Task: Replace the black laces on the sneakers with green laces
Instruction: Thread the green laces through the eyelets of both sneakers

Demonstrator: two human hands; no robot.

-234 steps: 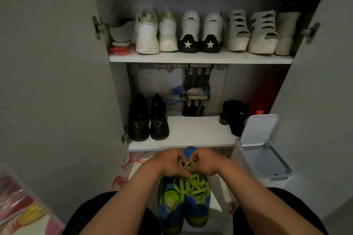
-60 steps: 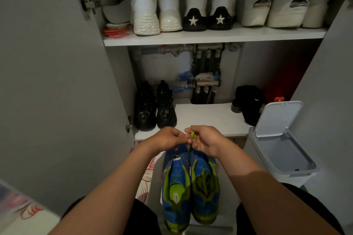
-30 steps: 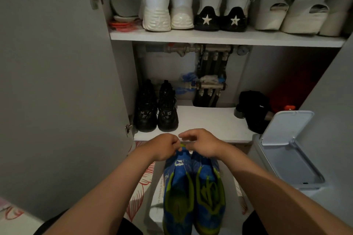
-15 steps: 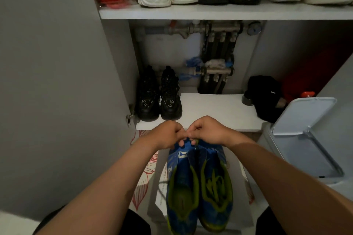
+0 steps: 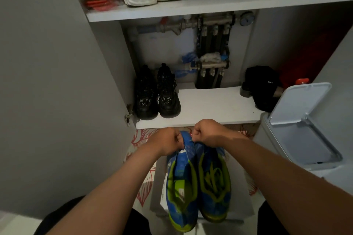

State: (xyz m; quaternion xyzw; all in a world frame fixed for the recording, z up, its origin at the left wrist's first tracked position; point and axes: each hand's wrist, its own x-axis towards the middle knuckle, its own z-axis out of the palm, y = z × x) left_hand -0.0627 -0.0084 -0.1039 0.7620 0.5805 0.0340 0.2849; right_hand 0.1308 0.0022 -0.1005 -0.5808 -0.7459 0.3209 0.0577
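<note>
Fingers [image 5: 178, 139] of the left hand [image 5: 166, 140] and right hand [image 5: 208, 132] are curled tight, knuckles nearly meeting, gripping the far ends of the blue-and-green sneakers [image 5: 198, 177]. The pair lies side by side just below and in front of the lower shelf [image 5: 210, 105]. Green laces [image 5: 213, 175] cross the right-hand sneaker.

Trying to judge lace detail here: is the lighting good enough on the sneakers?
Head view: dim and soft; the blue-and-green sneakers lie in shadow, their green laces readable only as blurry loops. Head view: wide-angle distortion slants the edge of the pale cabinet door.
</note>
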